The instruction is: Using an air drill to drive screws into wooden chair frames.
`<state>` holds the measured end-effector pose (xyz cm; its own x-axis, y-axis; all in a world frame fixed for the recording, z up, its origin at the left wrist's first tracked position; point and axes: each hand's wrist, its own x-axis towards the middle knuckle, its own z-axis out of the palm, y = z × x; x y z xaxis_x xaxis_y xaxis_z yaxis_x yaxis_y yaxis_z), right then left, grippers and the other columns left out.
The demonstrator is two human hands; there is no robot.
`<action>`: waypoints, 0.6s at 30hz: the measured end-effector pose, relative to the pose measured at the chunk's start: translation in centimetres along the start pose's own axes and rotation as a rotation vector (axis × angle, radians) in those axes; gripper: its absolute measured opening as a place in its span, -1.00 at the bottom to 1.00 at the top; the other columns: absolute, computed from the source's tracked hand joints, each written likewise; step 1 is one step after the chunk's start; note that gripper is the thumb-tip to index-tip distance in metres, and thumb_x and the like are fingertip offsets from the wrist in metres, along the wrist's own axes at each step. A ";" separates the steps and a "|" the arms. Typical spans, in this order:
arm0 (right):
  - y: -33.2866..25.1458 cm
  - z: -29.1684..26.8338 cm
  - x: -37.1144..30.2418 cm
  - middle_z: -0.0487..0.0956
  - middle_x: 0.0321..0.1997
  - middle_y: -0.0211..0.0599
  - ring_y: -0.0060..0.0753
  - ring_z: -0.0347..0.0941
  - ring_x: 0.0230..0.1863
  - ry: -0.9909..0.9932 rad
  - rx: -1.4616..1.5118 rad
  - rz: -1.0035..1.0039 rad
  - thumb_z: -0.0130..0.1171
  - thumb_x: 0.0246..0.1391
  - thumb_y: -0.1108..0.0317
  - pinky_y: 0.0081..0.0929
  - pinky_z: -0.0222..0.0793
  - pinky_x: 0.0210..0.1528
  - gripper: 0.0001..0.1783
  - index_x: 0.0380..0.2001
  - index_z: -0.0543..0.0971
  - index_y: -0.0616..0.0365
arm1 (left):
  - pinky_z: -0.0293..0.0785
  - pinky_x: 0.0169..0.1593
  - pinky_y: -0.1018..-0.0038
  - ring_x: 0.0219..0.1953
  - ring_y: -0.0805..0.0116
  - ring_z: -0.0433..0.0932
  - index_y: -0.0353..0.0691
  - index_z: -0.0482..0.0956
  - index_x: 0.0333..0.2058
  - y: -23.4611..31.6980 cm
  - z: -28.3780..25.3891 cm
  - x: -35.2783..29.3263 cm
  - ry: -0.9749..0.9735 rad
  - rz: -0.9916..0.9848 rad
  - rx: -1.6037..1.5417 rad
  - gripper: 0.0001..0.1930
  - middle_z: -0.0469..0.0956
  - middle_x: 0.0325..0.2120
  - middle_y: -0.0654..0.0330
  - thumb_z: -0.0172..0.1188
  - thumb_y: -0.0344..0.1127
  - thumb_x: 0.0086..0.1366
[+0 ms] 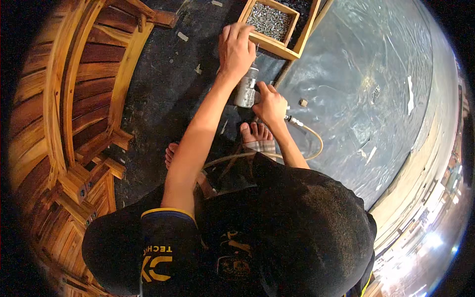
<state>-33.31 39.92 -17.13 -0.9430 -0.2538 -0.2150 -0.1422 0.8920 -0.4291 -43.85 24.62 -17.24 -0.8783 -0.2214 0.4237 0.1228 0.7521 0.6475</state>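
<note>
My right hand [271, 105] is wrapped round the grip of a silver, pistol-shaped air drill [247, 90]. The drill's thin dark bit points away from me, towards a wooden box. My left hand [237, 52] is just beyond the drill's front end, its fingers bent and close together beside the corner of the wooden box [277, 48]. What those fingers hold, if anything, is hidden under them. Inside the box sits a smaller wooden tray [292, 30] full of small silver screws [268, 21]. A pale air hose [316, 133] loops from the drill's grip back towards my legs.
Slatted wooden furniture [94, 64] stands along the left. A dark, scuffed sheet [173, 59] covers the floor, and shiny plastic sheeting [361, 89] spreads to the right. A small wood block [303, 102] lies near my right hand. My bare foot [255, 131] is close behind the drill.
</note>
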 end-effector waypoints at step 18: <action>-0.8 3.0 0.3 0.50 -0.28 -0.27 -0.06 0.56 -0.32 0.005 -0.019 0.032 0.42 -0.37 0.31 -0.15 0.44 -0.28 -0.39 -0.16 0.37 -0.06 | 0.27 0.25 0.23 0.11 0.01 0.40 -0.22 0.50 -0.02 -2.1 0.2 1.1 -0.305 0.338 -0.150 -0.43 0.50 -0.01 0.04 0.01 -0.71 -0.10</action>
<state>-32.54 38.01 -19.44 -0.9488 -0.2230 -0.2239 -0.1175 0.9067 -0.4051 -45.17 22.97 -18.28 -0.8704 0.2289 0.4358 0.4704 0.6480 0.5990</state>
